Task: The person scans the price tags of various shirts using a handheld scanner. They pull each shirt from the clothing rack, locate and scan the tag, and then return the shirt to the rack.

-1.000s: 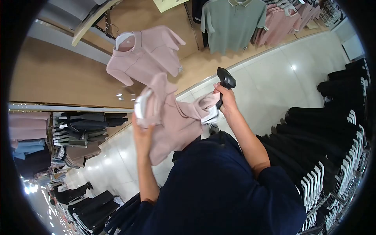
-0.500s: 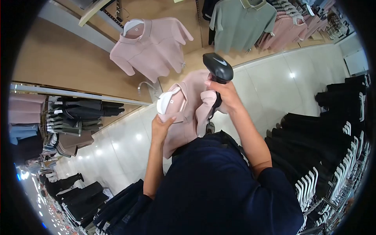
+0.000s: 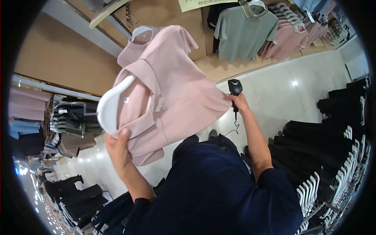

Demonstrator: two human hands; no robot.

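A pink polo shirt on a white hanger is stretched out in front of me. My left hand grips its collar and the lower end of the hanger, thumb on the collar. My right hand is wrapped round the handle of a black barcode scanner and also touches the shirt's hem. From the scanner hangs a thin cable. Behind the held shirt, a second pink shirt hangs on the wall, partly covered.
A green polo and striped shirts hang at the upper right. Racks of black garments on white hangers stand at the right. More clothes hang at the left. Pale tiled floor shows between.
The held shirt has been raised and spread out, nearer to the camera. My left hand moved left and down with the collar; my right hand moved slightly right and down with the scanner.
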